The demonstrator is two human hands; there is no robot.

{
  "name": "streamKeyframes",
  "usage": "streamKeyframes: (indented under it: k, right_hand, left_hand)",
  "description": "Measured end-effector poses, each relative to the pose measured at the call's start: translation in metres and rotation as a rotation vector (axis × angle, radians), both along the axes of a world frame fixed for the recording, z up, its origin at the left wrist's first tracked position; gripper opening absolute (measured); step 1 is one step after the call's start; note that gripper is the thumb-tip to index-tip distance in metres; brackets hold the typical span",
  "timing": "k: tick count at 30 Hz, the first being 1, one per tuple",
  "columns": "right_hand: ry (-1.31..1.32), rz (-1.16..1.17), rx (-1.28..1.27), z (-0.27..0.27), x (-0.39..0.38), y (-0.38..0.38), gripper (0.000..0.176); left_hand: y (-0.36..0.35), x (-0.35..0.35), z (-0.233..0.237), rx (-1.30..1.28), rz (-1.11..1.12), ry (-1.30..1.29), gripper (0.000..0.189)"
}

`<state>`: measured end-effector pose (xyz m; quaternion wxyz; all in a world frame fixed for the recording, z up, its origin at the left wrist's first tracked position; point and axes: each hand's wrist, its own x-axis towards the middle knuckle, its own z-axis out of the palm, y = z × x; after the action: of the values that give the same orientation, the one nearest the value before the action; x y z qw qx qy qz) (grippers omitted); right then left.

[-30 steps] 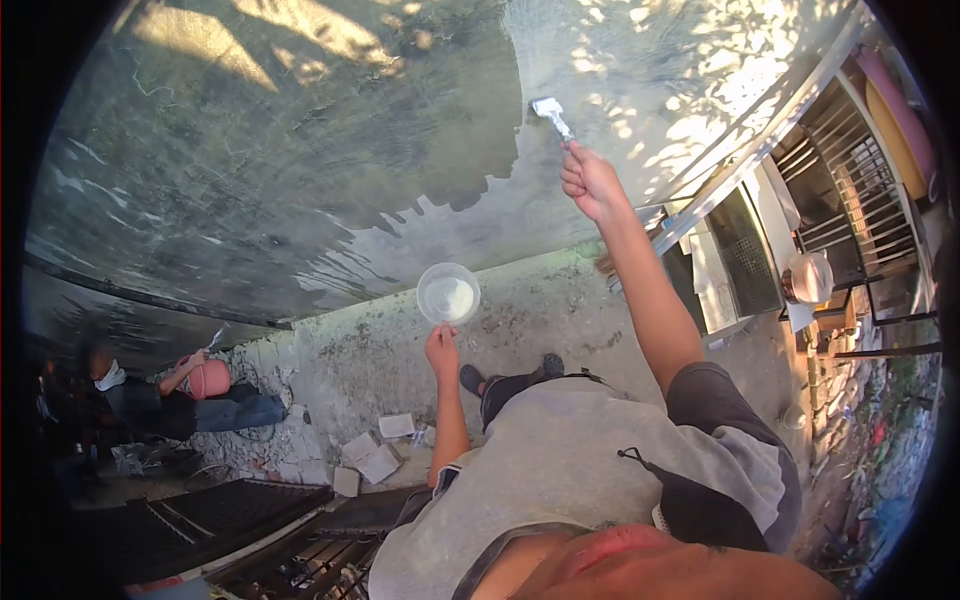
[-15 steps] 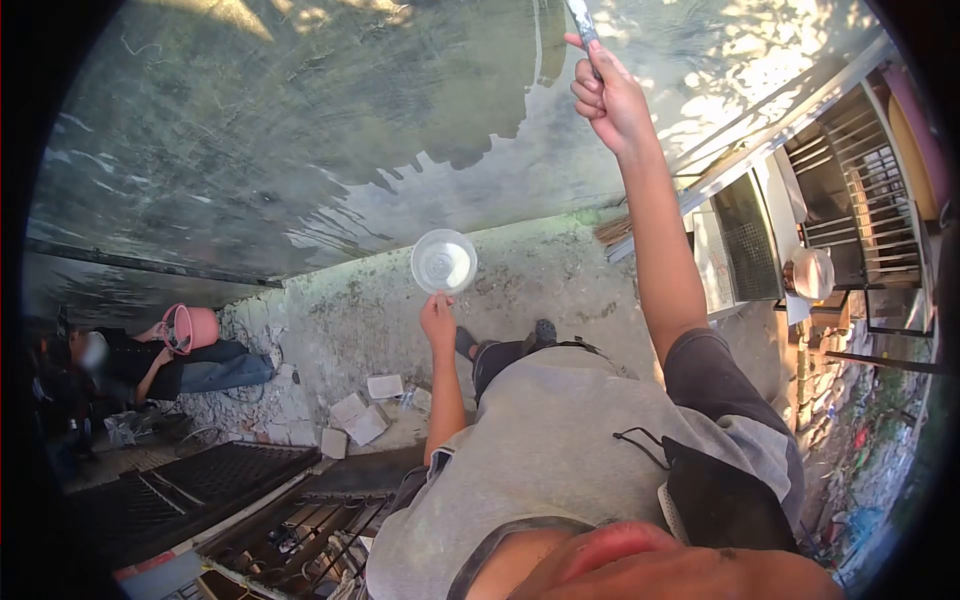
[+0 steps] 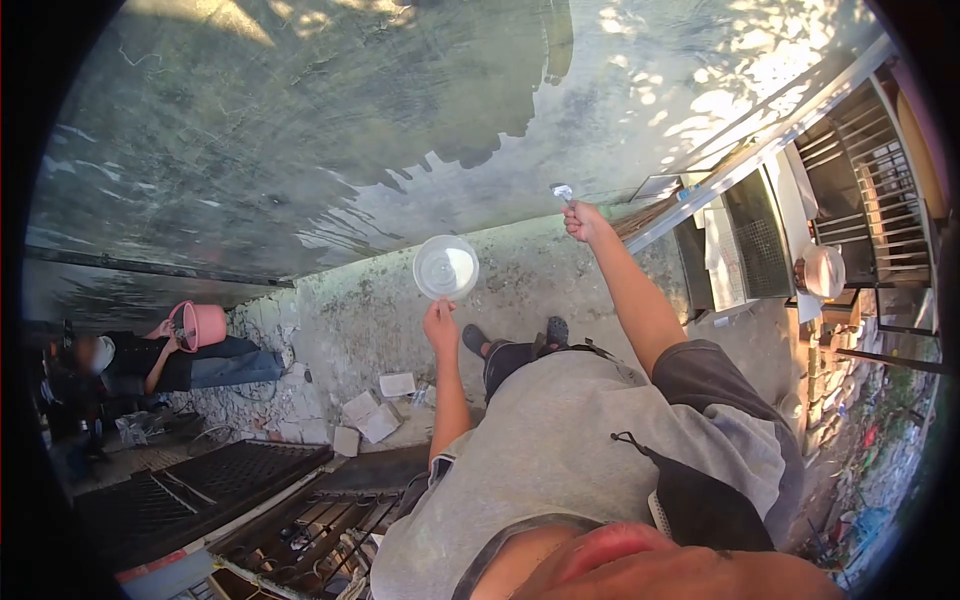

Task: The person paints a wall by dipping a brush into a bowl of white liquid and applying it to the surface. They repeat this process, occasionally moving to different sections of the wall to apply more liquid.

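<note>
1. Risk, bowl [image 3: 446, 267]: it is held at one point of its near rim only, out over the ground [image 3: 520, 285] with nothing under it. By my judgement, a slackened pinch or a knock from the brush [image 3: 561, 191] could tip it. The white contents would then spill toward the feet [image 3: 475, 343].
2. Risk, brush: the head points up above the fist. Wet material could run down the handle onto the fingers and loosen the hold.
3. Risk, footing: loose blocks [image 3: 365, 415] and a metal grate [image 3: 250, 480] lie close behind the stance, so a backward step may catch on them.
4. Risk, bystander: another person [image 3: 150, 360] sits low by the wall [image 3: 300, 150] with a pink bucket [image 3: 200, 323], well apart to the left. Splashes are unlikely to reach that far.
5. Grip, left hand [image 3: 440, 325]: fingers are closed in a pinch on the bowl's near rim, arm stretched forward. The bowl sits above the hand, its open face showing white inside.
6. Grip, right hand [image 3: 585, 222]: it is curled into a tight fist round the brush handle, with only the pale head showing above the knuckles.
7. Position: the brush is to the right of the bowl, near but not touching it, in front of the foot of the wall. Whether the bristles touch the wall cannot be told.
</note>
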<state>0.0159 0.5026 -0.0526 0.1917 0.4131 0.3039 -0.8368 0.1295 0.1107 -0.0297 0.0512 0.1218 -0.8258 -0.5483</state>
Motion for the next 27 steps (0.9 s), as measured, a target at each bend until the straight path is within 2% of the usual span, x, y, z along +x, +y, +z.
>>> streamKeyframes:
  k: [2,4,6,11,15,18,20,21,23,27]
  right_hand:
    - [0.187,-0.036,0.013,0.033,-0.020,-0.001,0.025]
    - [0.384,-0.044,0.078,0.096,-0.027,-0.007,0.026]
    - [0.434,-0.056,0.096,0.156,-0.030,-0.010,0.027]
    - [0.793,-0.092,0.235,0.307,0.017,-0.030,0.033]
    - [1.005,-0.097,0.358,0.362,0.036,-0.032,0.037]
    - [1.051,-0.091,0.305,0.351,0.024,-0.024,0.038]
    - [1.003,-0.077,0.271,0.315,0.008,-0.019,0.036]
    - [0.952,-0.064,0.237,0.287,0.000,-0.018,0.034]
    - [0.830,-0.022,0.326,0.214,-0.013,-0.017,0.032]
    - [0.462,0.019,0.344,0.074,0.010,-0.023,0.030]
  left_hand:
    - [-0.003,-0.002,-0.008,0.032,-0.012,0.016,0.033]
    - [-0.002,-0.002,-0.009,0.074,-0.021,0.027,0.033]
    - [0.001,0.001,0.000,0.010,-0.037,-0.005,0.033]
    - [0.003,0.002,-0.009,0.050,-0.050,0.000,0.033]
    - [0.009,0.001,-0.008,0.052,-0.067,-0.027,0.034]
    - [0.014,-0.002,-0.004,0.055,-0.072,-0.033,0.035]
    - [0.016,-0.005,-0.004,0.084,-0.072,-0.007,0.035]
    - [0.016,-0.004,-0.004,0.110,-0.073,0.015,0.035]
    - [0.015,-0.002,0.002,0.089,-0.070,-0.004,0.034]
    - [0.004,-0.002,-0.007,0.073,-0.038,-0.014,0.034]
